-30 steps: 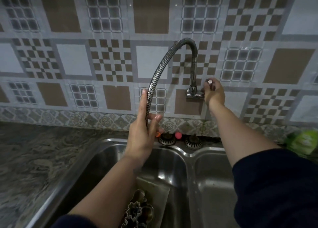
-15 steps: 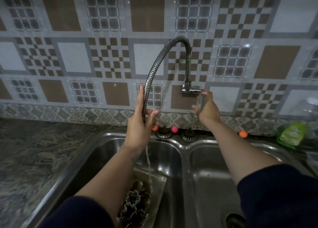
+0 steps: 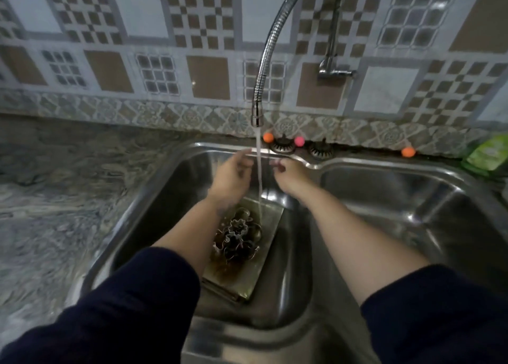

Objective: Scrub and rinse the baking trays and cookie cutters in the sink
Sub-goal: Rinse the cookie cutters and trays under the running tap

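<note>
Head view looks down into a double-bowl steel sink [image 3: 176, 155] set in a marbled stone counter [image 3: 55, 199], with patterned wall tiles [image 3: 192, 34] behind it. Water [image 3: 259, 171] runs in a thin stream from the nozzle of the flexible chrome faucet hose [image 3: 264, 61], which arches down over the back edge of the left bowl. Both hands hover in that bowl near its back rim, one on each side of the stream and close to it: the left hand [image 3: 231, 178] has its fingers loosely spread and holds nothing, and the right hand [image 3: 288, 175] has relaxed fingers pointing toward the water and also holds nothing. Below them a baking tray [image 3: 264, 264] lies on the floor of the left bowl, tilted toward the bowl's near side, and a heap of metal cookie cutters [image 3: 236, 237] rests on it, with the stream landing at the heap's right edge. Along the sink's back ledge sit two orange balls [image 3: 268, 137] [image 3: 408, 152] and a pink ball [image 3: 299, 141]. A green bottle [image 3: 485, 156] stands at the counter's far right edge.
</note>
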Available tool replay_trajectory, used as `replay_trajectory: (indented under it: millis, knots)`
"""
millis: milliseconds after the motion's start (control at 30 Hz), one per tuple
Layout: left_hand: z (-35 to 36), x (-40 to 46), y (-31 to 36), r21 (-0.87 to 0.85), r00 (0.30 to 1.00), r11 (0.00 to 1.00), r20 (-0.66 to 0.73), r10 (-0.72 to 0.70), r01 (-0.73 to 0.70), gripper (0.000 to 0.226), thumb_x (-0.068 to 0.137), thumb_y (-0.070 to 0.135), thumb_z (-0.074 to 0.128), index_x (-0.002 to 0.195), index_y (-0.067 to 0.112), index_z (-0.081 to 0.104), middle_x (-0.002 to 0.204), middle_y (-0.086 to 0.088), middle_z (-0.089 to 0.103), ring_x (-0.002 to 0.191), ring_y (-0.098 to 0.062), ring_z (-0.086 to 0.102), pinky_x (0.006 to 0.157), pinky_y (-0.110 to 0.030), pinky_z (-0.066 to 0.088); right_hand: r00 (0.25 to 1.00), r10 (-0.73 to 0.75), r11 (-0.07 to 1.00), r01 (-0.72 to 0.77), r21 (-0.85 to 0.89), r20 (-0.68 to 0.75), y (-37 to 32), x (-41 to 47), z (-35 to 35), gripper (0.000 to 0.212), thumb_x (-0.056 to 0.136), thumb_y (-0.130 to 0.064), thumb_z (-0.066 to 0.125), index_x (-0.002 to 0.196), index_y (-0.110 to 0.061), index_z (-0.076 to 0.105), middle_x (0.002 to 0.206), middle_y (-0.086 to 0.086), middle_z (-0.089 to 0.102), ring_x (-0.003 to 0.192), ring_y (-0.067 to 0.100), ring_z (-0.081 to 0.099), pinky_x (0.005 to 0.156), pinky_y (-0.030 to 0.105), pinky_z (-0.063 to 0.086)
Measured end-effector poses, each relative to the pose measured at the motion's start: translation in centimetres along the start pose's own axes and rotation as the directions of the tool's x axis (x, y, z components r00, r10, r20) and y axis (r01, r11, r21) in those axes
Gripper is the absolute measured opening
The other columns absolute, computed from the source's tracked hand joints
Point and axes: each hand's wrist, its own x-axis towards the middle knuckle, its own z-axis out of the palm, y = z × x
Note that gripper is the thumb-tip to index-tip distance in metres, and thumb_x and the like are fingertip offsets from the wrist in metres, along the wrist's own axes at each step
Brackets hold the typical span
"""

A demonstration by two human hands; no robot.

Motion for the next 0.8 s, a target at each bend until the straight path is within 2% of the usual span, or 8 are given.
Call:
replay_trajectory:
  millis: [100,167,300,400,500,600,667,800]
  knots:
    - [0.6,-0.5,-4.8,0.121,0.985,0.986,0.113,-0.133,0.119,0.028,0.099,0.015,0.048,0.124,0.015,0.06,0.114,-0.006,0.067,0.098,-0.017,0.064,0.087,-0.029,0.054,0.986,0.132,0.977,-0.147,0.154,0.104,1.8,-0.7,4.3,0.027,0.098,-0.016,0.045,0.114,-0.022,0.066,0.108,-0.003,0.064,0.097,0.018,0.06,0.081,0.029,0.048]
    - [1.3,-0.6,-7.9,0.262,0.964,0.954,0.181,-0.194,0.143,0.026,0.099,0.016,0.045,0.117,0.015,0.064,0.108,-0.006,0.069,0.095,-0.022,0.066,0.086,-0.033,0.054,0.973,0.185,0.978,-0.197,0.075,0.136,3.1,-1.2,6.9,0.028,0.098,-0.017,0.043,0.114,-0.024,0.065,0.114,-0.005,0.063,0.093,0.016,0.059,0.079,0.03,0.048]
    - [2.7,-0.7,-13.1,0.526,0.891,0.845,0.331,-0.309,0.097,0.027,0.095,0.015,0.043,0.111,0.019,0.065,0.105,-0.007,0.07,0.092,-0.023,0.065,0.082,-0.036,0.053,0.948,0.226,0.973,-0.211,-0.09,0.226,4.5,-2.3,11.7,0.028,0.098,-0.016,0.047,0.12,-0.016,0.064,0.125,0.005,0.062,0.109,0.02,0.059,0.085,0.024,0.043]
    - [2.9,-1.0,-14.2,0.525,0.856,0.832,0.336,-0.393,0.176,0.026,0.095,0.013,0.046,0.106,0.022,0.068,0.094,-0.002,0.07,0.08,-0.016,0.065,0.07,-0.029,0.054,0.95,0.262,0.963,-0.246,-0.11,0.172,4.4,-3.2,13.7,0.021,0.093,-0.021,0.056,0.112,-0.019,0.066,0.11,0.004,0.067,0.1,0.019,0.062,0.084,0.028,0.05]
    - [2.9,-0.6,-13.6,0.562,0.91,0.821,0.282,-0.303,0.099,0.026,0.095,0.022,0.048,0.108,0.031,0.069,0.093,0.002,0.069,0.086,-0.019,0.064,0.079,-0.038,0.056,0.965,0.262,0.963,-0.26,-0.067,0.018,4.0,-2.8,13.4,0.021,0.091,-0.019,0.058,0.108,-0.025,0.069,0.109,-0.001,0.069,0.1,0.017,0.064,0.083,0.028,0.051]
    - [3.1,0.7,-12.3,0.344,0.947,0.936,0.268,-0.179,0.079,0.026,0.096,0.027,0.05,0.113,0.029,0.069,0.102,-0.002,0.072,0.094,-0.024,0.066,0.083,-0.038,0.054,0.965,0.243,0.967,-0.233,0.099,-0.101,3.3,-1.8,10.9,0.019,0.089,-0.013,0.063,0.102,-0.022,0.073,0.104,-0.002,0.071,0.093,0.013,0.064,0.074,0.018,0.049]
    - [3.6,1.2,-10.8,0.134,0.939,0.979,0.289,-0.186,0.152,0.029,0.1,0.029,0.045,0.115,0.019,0.068,0.105,-0.007,0.071,0.094,-0.025,0.067,0.086,-0.037,0.054,0.962,0.235,0.958,-0.205,0.198,-0.14,3.0,-1.7,8.8,0.017,0.086,-0.01,0.067,0.098,-0.02,0.072,0.095,-0.003,0.07,0.084,0.011,0.061,0.065,0.015,0.046]
    - [4.7,1.2,-8.7,-0.292,0.844,0.817,0.382,-0.378,0.498,0.031,0.102,0.03,0.042,0.114,0.009,0.062,0.103,-0.016,0.069,0.086,-0.029,0.071,0.07,-0.038,0.06,0.98,0.134,0.975,-0.104,0.196,-0.148,3.2,-2.7,7.0,0.026,0.084,-0.002,0.066,0.092,-0.025,0.073,0.094,-0.006,0.071,0.087,0.009,0.065,0.078,0.023,0.053]
